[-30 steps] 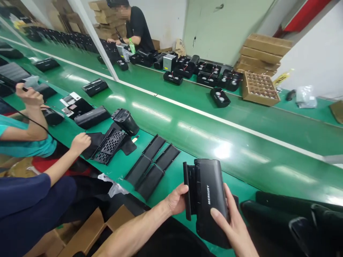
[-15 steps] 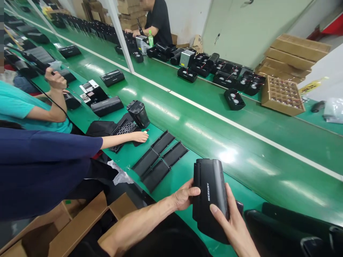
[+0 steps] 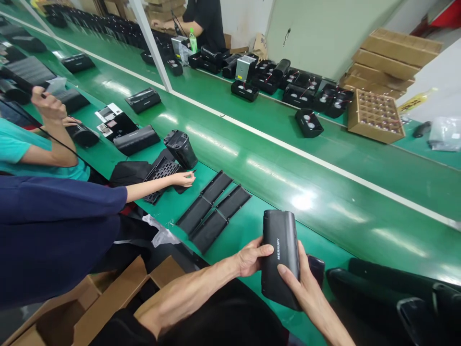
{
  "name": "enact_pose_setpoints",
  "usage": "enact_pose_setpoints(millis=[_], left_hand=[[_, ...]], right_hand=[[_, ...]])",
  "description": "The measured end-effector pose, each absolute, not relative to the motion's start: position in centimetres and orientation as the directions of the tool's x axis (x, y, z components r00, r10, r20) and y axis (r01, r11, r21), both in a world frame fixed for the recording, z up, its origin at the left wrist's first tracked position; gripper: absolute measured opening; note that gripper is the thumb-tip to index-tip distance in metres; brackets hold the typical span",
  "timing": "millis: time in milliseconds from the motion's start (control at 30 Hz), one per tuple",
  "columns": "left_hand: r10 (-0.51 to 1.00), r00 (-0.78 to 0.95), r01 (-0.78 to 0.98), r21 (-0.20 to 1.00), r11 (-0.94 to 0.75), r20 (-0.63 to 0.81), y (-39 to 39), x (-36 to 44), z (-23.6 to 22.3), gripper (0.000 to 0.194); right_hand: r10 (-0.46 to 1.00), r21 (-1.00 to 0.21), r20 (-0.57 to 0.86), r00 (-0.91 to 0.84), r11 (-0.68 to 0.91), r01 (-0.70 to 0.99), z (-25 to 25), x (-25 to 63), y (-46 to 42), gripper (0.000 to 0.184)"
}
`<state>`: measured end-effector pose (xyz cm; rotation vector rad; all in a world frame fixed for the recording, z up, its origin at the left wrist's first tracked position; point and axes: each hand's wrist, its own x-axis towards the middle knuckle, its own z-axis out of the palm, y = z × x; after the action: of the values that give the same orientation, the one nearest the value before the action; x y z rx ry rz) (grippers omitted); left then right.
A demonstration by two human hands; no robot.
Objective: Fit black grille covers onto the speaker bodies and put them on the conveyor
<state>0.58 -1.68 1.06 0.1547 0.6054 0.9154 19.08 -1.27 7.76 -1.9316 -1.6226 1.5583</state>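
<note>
A black speaker housing [image 3: 279, 269] with MERKURY printed in white is held between my two hands, long side pointing away from me. My left hand [image 3: 254, 257] grips its left edge, thumb on the front face. Wrapped round the right side is my right hand [image 3: 300, 276], thumb lying on the face below the lettering. The fingers behind the housing are hidden. To the left, several flat black panels [image 3: 216, 211] lie on the green bench [image 3: 230, 240].
A co-worker's hand [image 3: 184, 179] reaches over the bench near a perforated black panel [image 3: 162, 175] and an upright black housing [image 3: 181, 148]. More black housings [image 3: 374, 288] stand at my right. An open cardboard box [image 3: 118, 298] is at lower left. The green conveyor belt [image 3: 259, 163] runs beyond.
The flat panel that stood apart at the housing's left side now sits against it, pushed in by my left hand. The co-worker's arm has reached across the bench. My view has shifted.
</note>
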Motion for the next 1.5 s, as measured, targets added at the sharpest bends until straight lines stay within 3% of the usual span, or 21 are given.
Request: enact_pose_setpoints(millis=[100, 200, 333, 467, 567, 667, 800, 933, 1000, 1100, 1233, 1367, 1500], left_hand=[[0.779, 0.435, -0.688, 0.391, 0.611, -0.452, -1.5, 0.7, 1.3, 0.053], [0.788, 0.339, -0.727, 0.388, 0.566, -0.514, -1.0, 1.3, 1.4, 0.06], [0.789, 0.143, -0.788, 0.414, 0.456, -0.597, -0.6, 2.5, 1.1, 0.083], [0.765, 0.085, -0.743, 0.471, 0.476, -0.639, -1.2, 2.4, 0.7, 0.089], [0.719, 0.153, -0.629, 0.494, 0.6, -0.679, -1.4, -0.6, 0.6, 0.082], [0.755, 0.167, -0.463, 0.625, 0.628, -0.634, -0.5, -5.1, 0.9, 0.083], [0.685, 0.457, -0.178, 0.696, 0.696, -0.567, 0.1, -8.2, 1.2, 0.094], [0.677, 0.425, -0.155, 0.688, 0.709, -0.601, -1.1, -7.5, 1.3, 0.086], [0.664, 0.382, -0.123, 0.677, 0.726, -0.643, -1.6, -6.8, 1.1, 0.082], [0.579, 0.238, 0.005, 0.597, 0.802, -0.78, -2.0, -6.0, 0.4, 0.073], [0.425, 0.149, 0.014, 0.432, 0.902, -0.893, -2.3, -5.5, -0.8, 0.065], [0.377, 0.267, -0.097, 0.365, 0.926, -0.887, -2.8, -5.7, -1.4, 0.058], [0.298, 0.228, -0.117, 0.278, 0.953, -0.927, -3.0, -6.2, -1.5, 0.06]], right_hand=[[0.76, -0.686, -0.625, -0.181, -0.424, 0.591, 7.7, 19.8, -0.2, 0.114], [0.766, -0.73, -0.615, -0.19, -0.461, 0.504, 7.8, 20.3, -0.4, 0.107], [0.908, -0.795, -0.419, 0.018, -0.377, 0.475, 7.2, 18.6, -3.6, 0.11], [0.929, -0.782, -0.273, 0.251, -0.366, 0.505, 6.0, 17.0, -6.2, 0.109], [0.902, -0.802, -0.368, 0.224, -0.43, 0.415, 5.8, 18.9, -6.8, 0.101], [0.865, -0.814, -0.493, 0.094, -0.497, 0.3, 6.4, 21.9, -7.9, 0.093], [0.816, -0.792, -0.578, 0.007, -0.563, 0.235, 6.5, 23.2, -10.0, 0.086], [0.791, -0.778, -0.609, 0.064, -0.611, 0.149, 5.3, 22.5, -11.3, 0.079], [0.746, -0.745, -0.664, 0.049, -0.666, 0.045, 4.5, 22.6, -11.1, 0.078], [0.588, -0.58, -0.804, -0.088, -0.808, -0.1, 3.6, 23.4, -9.8, 0.072], [0.415, -0.407, -0.889, -0.194, -0.91, -0.079, 2.9, 24.1, -8.0, 0.066], [0.435, -0.414, -0.892, -0.123, -0.896, -0.161, 2.5, 23.3, -8.0, 0.081], [0.548, -0.524, -0.836, -0.012, -0.806, -0.274, 1.3, 22.7, -9.7, 0.087]])
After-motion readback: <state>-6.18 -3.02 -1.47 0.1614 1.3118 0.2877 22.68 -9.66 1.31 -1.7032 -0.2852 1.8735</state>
